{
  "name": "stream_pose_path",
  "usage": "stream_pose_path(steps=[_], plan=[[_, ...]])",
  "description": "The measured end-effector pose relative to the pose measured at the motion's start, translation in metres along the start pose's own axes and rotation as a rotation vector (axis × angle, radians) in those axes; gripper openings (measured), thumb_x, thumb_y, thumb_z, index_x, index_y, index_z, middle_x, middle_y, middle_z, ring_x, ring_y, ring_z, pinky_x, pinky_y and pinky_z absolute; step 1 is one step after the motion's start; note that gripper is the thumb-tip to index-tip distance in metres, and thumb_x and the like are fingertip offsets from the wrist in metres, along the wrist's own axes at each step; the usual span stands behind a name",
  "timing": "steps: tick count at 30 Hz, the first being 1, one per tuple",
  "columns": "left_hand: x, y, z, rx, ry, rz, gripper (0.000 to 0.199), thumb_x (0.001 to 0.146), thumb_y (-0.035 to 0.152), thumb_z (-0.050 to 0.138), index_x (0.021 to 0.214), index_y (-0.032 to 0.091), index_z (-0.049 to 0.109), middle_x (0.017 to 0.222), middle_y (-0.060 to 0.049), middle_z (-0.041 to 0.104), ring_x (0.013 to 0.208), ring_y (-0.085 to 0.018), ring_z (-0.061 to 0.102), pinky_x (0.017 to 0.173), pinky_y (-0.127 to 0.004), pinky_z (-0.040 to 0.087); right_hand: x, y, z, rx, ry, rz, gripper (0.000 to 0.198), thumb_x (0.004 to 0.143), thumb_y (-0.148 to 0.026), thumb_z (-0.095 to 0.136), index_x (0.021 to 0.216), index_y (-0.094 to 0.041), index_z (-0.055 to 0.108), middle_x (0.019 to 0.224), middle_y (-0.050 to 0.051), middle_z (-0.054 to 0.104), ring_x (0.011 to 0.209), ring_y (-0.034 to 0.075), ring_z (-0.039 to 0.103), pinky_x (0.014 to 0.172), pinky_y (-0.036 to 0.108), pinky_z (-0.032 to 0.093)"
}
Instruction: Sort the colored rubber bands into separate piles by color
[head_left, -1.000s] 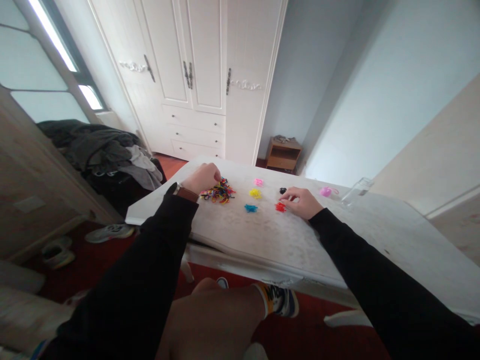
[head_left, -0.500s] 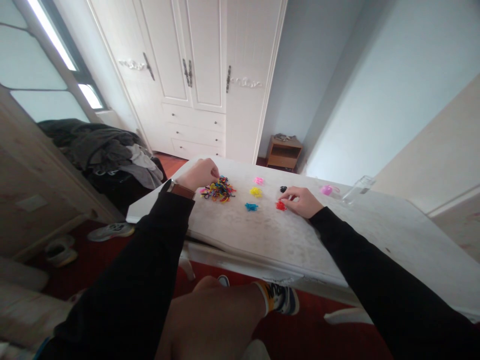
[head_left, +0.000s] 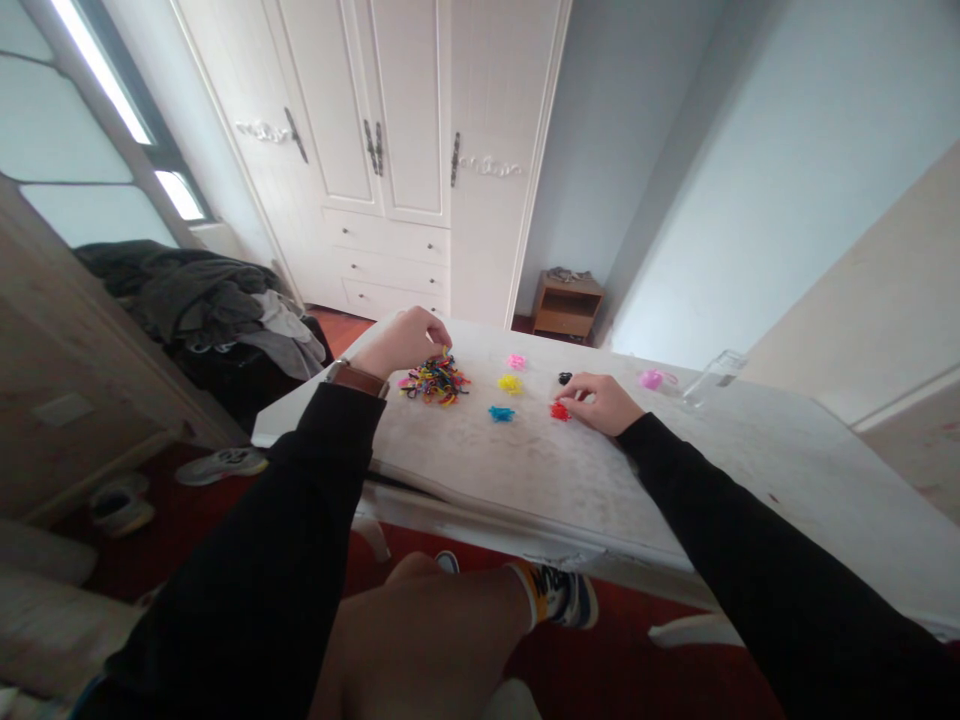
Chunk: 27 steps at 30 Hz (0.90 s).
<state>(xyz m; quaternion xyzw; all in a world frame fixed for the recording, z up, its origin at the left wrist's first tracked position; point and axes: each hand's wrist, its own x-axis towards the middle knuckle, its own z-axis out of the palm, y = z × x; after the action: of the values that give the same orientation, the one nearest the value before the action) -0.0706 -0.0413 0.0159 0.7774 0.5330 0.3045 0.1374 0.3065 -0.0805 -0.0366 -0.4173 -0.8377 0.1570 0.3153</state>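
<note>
A mixed heap of small coloured rubber bands lies on the white table. My left hand is over the heap's far edge, thumb and finger pinched on a yellow rubber band. On the right, my right hand rests on the table with its fingertips together at a small red pile of bands; whether they grip one is hidden. Between the hands lie a pink pile, a yellow pile and a blue pile. A black pile sits just beyond my right fingers.
Right of my right hand are a pink object and a clear container lying tilted. A white wardrobe and a small wooden cabinet stand behind the table. Clothes are heaped at the left.
My left hand has lifted slightly and shifted right at the heap, and a yellow rubber band now shows at its fingertips. My right hand stays at the red pile.
</note>
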Motion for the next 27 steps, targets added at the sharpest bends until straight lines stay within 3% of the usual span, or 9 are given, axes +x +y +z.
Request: stream_pose_path(steps=[6, 14, 23, 27], plan=[[-0.001, 0.008, -0.001, -0.050, -0.065, -0.009, 0.020, 0.067, 0.013, 0.071, 0.079, 0.017, 0.086, 0.076, -0.007, 0.081, 0.073, -0.020, 0.073, 0.066, -0.028, 0.052, 0.000, -0.001, 0.000, -0.004, -0.011, 0.005, 0.015, 0.079, -0.024, 0.069, 0.083, -0.020, 0.084, 0.080, 0.006, 0.078, 0.070, 0.018, 0.069, 0.067, 0.031, 0.055], [-0.012, 0.030, 0.001, -0.228, -0.121, -0.008, 0.015, 0.070, 0.013, 0.072, 0.076, 0.018, 0.085, 0.067, -0.005, 0.078, 0.059, -0.015, 0.064, 0.055, -0.024, 0.047, 0.000, -0.005, 0.000, 0.007, -0.006, 0.005, 0.015, 0.078, -0.023, 0.070, 0.083, -0.021, 0.084, 0.081, 0.006, 0.078, 0.070, 0.018, 0.068, 0.068, 0.031, 0.056], [-0.008, 0.055, 0.027, -0.520, -0.329, 0.096, 0.012, 0.071, 0.011, 0.078, 0.080, 0.015, 0.085, 0.073, -0.005, 0.080, 0.064, -0.013, 0.067, 0.062, -0.023, 0.050, 0.001, -0.025, 0.007, 0.072, 0.075, -0.117, 0.014, 0.086, -0.028, 0.071, 0.085, -0.020, 0.082, 0.083, 0.006, 0.079, 0.074, 0.018, 0.070, 0.069, 0.032, 0.057], [-0.007, 0.069, 0.043, -0.599, -0.376, 0.180, 0.014, 0.070, 0.012, 0.082, 0.083, 0.014, 0.085, 0.078, -0.006, 0.081, 0.069, -0.013, 0.070, 0.066, -0.023, 0.052, 0.000, -0.040, 0.021, 0.173, 0.126, -0.097, 0.019, 0.088, -0.037, 0.075, 0.098, -0.021, 0.079, 0.090, 0.006, 0.082, 0.079, 0.019, 0.075, 0.071, 0.032, 0.060]])
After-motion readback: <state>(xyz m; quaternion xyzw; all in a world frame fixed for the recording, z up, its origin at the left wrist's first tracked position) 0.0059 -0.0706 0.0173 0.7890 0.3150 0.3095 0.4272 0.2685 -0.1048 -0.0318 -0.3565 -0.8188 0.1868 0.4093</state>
